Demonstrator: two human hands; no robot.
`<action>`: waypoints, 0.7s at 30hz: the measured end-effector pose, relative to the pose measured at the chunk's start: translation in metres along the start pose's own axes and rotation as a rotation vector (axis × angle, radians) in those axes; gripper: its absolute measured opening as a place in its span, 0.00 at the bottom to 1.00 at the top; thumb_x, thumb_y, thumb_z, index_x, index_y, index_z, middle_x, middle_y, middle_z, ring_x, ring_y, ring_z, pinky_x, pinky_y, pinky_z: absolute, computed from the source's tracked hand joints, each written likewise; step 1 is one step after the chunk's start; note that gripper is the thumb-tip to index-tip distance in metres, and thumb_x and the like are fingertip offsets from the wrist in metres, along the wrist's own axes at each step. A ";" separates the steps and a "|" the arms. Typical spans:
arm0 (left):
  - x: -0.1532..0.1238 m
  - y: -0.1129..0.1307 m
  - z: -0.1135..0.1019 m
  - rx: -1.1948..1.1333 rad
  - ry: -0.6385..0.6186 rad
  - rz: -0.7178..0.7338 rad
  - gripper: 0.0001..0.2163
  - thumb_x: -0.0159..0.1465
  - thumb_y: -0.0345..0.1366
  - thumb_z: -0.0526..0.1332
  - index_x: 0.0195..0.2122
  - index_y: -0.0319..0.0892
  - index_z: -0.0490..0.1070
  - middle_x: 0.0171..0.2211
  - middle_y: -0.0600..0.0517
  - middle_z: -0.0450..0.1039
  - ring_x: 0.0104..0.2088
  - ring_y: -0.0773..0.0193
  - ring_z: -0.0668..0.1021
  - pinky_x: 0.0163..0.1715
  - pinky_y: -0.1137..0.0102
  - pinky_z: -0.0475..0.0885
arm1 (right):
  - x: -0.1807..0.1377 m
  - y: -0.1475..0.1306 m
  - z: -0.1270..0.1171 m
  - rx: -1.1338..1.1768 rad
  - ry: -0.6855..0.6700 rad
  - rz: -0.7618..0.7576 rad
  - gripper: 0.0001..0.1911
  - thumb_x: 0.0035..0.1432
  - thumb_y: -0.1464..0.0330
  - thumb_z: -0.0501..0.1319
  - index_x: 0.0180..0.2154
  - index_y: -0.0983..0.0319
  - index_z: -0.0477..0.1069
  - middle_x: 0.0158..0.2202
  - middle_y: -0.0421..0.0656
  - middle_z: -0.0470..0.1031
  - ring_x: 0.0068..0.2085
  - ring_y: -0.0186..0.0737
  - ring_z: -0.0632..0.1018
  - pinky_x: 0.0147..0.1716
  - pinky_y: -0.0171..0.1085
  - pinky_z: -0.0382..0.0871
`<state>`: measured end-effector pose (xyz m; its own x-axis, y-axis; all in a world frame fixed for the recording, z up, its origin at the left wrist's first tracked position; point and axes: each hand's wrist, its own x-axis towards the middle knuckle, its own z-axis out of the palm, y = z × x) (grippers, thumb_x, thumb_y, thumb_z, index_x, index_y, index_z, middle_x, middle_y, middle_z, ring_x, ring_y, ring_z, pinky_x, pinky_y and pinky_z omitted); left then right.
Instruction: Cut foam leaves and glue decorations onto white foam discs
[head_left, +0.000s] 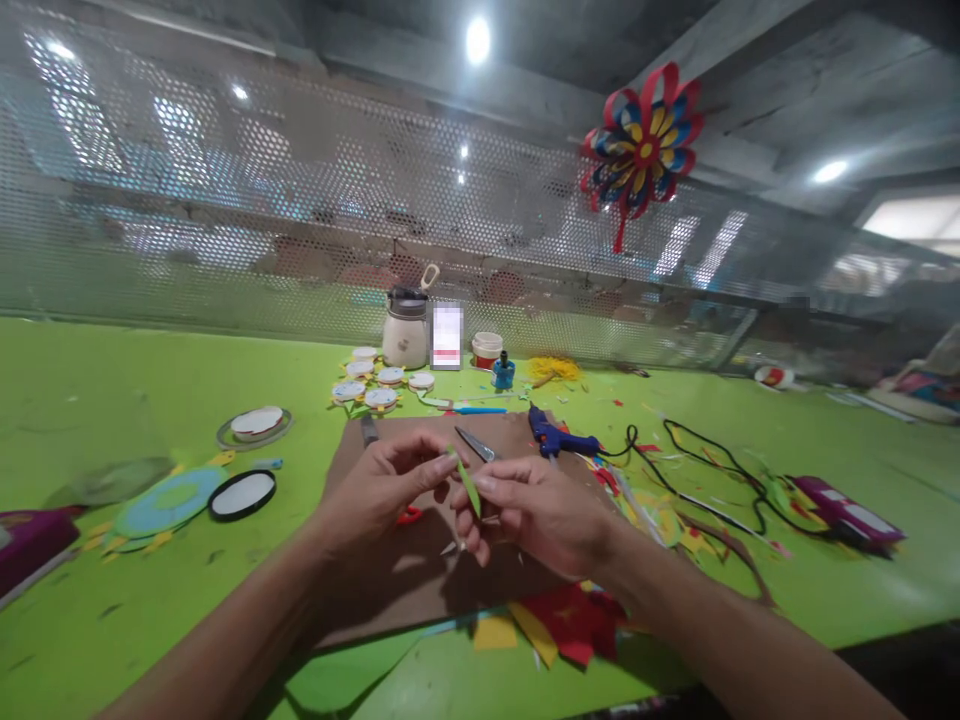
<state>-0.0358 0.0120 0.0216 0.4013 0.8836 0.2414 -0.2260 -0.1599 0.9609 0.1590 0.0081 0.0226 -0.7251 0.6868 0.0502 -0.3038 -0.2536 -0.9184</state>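
Note:
Over a brown board (360, 590), my left hand (405, 470) and my right hand (532, 505) pinch a small leaf-shaped piece of green paper (468, 484) between them. The left thumb and fingers grip its upper end; the right thumb and fingers hold its side. Scissors lie under the hands, with the blades (475, 443) showing beyond them and a bit of red handle (409, 515) below the left hand. A blue glue gun (562, 436) rests at the board's far right corner. Red paper scraps (574, 622) and yellow paper scraps (495, 631) lie at the near edge.
White discs with yellow edges (381, 398) cluster behind the board, near a lidded jug (406, 330), a lit phone (447, 335) and a blue bottle (503, 372). Black cord (697, 495) runs rightward to a purple box (847, 510). A blue paper ring (169, 503) lies left.

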 end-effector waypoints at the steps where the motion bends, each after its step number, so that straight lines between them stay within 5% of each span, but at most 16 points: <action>1: -0.001 0.001 0.001 0.010 0.005 0.000 0.07 0.59 0.38 0.66 0.33 0.40 0.76 0.26 0.52 0.73 0.27 0.67 0.73 0.29 0.71 0.69 | -0.001 0.001 0.000 0.001 -0.003 -0.005 0.14 0.58 0.63 0.65 0.37 0.69 0.78 0.27 0.45 0.76 0.27 0.33 0.76 0.28 0.33 0.72; 7: -0.002 0.008 0.007 0.014 0.051 0.011 0.06 0.56 0.38 0.69 0.29 0.41 0.77 0.36 0.50 0.75 0.27 0.68 0.74 0.30 0.70 0.71 | -0.006 0.002 0.003 0.004 -0.021 -0.003 0.13 0.58 0.63 0.65 0.37 0.67 0.78 0.29 0.44 0.77 0.27 0.33 0.77 0.30 0.34 0.73; 21: -0.008 0.009 0.025 -0.064 0.200 -0.001 0.05 0.58 0.36 0.67 0.29 0.41 0.76 0.35 0.50 0.75 0.29 0.66 0.74 0.31 0.70 0.71 | -0.006 0.004 0.000 0.017 0.010 -0.001 0.13 0.56 0.66 0.65 0.40 0.69 0.77 0.30 0.46 0.78 0.27 0.35 0.78 0.28 0.36 0.72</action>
<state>-0.0185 -0.0079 0.0312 0.2191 0.9545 0.2022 -0.2836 -0.1360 0.9492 0.1622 0.0026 0.0185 -0.7187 0.6937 0.0467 -0.3145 -0.2645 -0.9117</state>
